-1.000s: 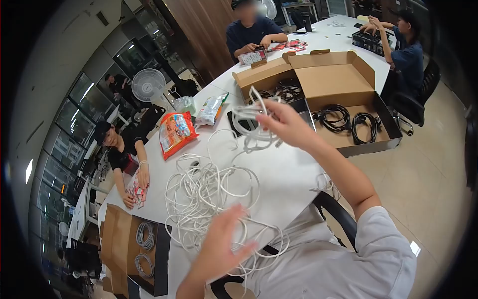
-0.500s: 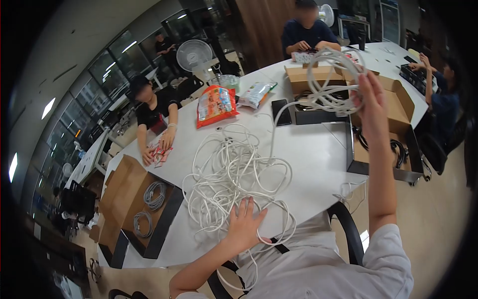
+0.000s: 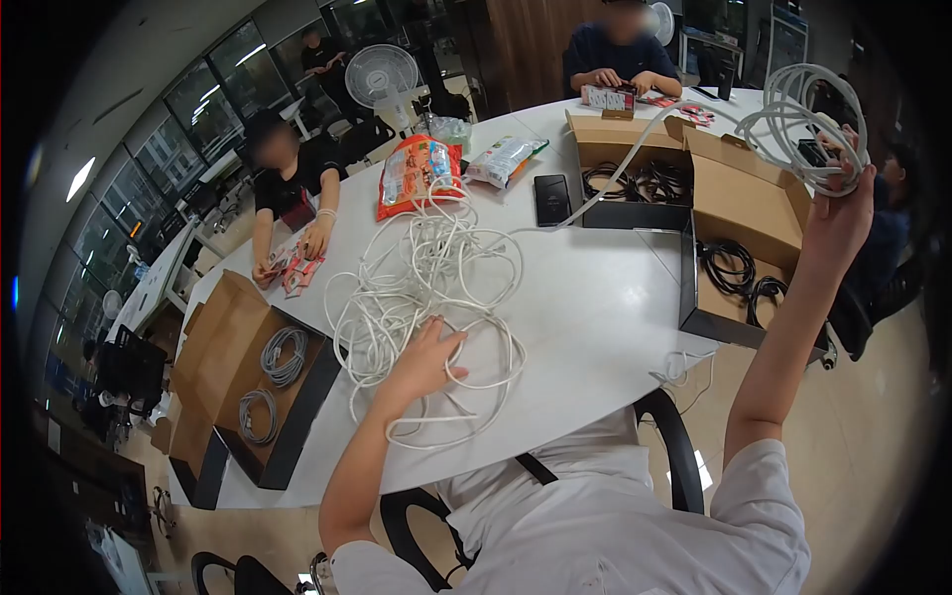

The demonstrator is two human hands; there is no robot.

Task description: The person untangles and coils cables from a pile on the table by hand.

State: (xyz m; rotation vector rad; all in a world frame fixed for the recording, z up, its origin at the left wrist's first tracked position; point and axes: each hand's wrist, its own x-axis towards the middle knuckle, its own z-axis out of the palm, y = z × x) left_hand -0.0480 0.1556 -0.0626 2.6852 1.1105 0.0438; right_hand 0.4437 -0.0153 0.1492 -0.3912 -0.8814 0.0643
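A large tangle of white cable (image 3: 416, 260) lies on the white table in front of me. My left hand (image 3: 426, 362) rests on the near side of this pile, thumb apart from the fingers, pressing lightly on the strands without gripping them. Raised high at the right, my right hand (image 3: 841, 213) is closed around a looped coil of white cable (image 3: 793, 129). From that coil one strand runs back across the table to the tangle.
Left, an open box (image 3: 297, 416) holds grey cable coils. Two more open boxes (image 3: 635, 215) (image 3: 694, 307) hold black cables. A phone (image 3: 551, 200), an orange snack bag (image 3: 418, 178) and a white packet (image 3: 506, 161) lie farther back. Several people are around the table.
My right hand has moved up and right with the coil, drawing the strand out longer. The tangle has been pulled and shifted toward the far side; my left hand stays on it.
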